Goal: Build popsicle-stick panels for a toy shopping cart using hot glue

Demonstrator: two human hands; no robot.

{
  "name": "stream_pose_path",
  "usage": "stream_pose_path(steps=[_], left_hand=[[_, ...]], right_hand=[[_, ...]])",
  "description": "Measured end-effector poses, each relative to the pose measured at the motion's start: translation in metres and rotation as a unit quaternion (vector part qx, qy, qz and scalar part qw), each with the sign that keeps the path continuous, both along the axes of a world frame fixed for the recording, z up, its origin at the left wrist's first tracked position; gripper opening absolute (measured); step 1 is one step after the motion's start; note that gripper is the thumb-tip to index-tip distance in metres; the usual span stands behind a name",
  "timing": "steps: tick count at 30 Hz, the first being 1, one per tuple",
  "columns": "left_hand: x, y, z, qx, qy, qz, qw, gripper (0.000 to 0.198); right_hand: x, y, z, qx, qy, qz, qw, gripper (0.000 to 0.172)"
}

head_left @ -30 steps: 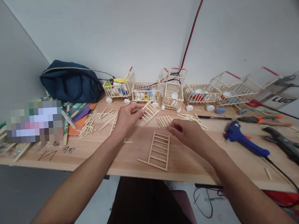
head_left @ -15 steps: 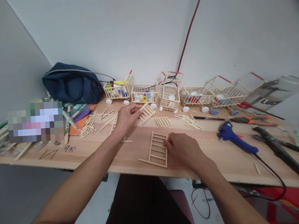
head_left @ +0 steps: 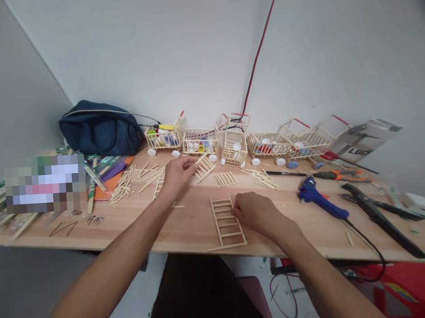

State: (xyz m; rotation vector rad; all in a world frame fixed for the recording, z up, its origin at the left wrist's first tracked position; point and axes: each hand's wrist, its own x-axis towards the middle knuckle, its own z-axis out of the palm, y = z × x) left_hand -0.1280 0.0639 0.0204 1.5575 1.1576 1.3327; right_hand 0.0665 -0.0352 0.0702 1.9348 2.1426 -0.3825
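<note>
A ladder-like frame of thin wooden sticks (head_left: pixel 225 224) lies flat near the front edge of the wooden table (head_left: pixel 188 227). My right hand (head_left: pixel 255 214) rests on the table with its fingertips pinched on the frame's right rail. Farther back, my left hand (head_left: pixel 177 174) is closed on a smaller stick panel (head_left: pixel 204 168), holding it tilted just above the table. Another small stick panel (head_left: pixel 225 179) lies flat between the two.
Several stick-built carts (head_left: pixel 233 143) with bottle-cap wheels line the wall. Loose sticks (head_left: pixel 125 183) lie at the left beside a dark blue bag (head_left: pixel 100 128). A blue glue gun (head_left: pixel 317 198), pliers (head_left: pixel 376 213) and cutters (head_left: pixel 339 175) lie at the right.
My right hand came down from above the table onto the ladder-like frame and turned it, swinging its near end to the right. My left hand keeps hold of the small panel.
</note>
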Motion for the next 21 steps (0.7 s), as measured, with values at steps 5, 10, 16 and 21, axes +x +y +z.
stream_pose_path(steps=[5,10,16,21], left_hand=[[-0.001,0.0,0.0,0.007,0.003,-0.007,1.0,0.027],[-0.002,0.002,-0.004,0.01,0.023,-0.011,1.0,0.028],[0.0,0.001,-0.005,0.009,0.026,-0.015,0.999,0.026],[0.0,0.0,-0.003,-0.002,0.019,-0.017,1.0,0.027]], right_hand=[[0.0,0.002,0.001,-0.004,-0.004,0.015,1.0,0.031],[0.003,0.004,-0.003,-0.007,0.002,0.017,1.0,0.03],[0.019,0.002,-0.016,0.025,0.061,0.007,0.998,0.024],[0.036,0.007,-0.03,0.052,0.134,0.003,0.99,0.012]])
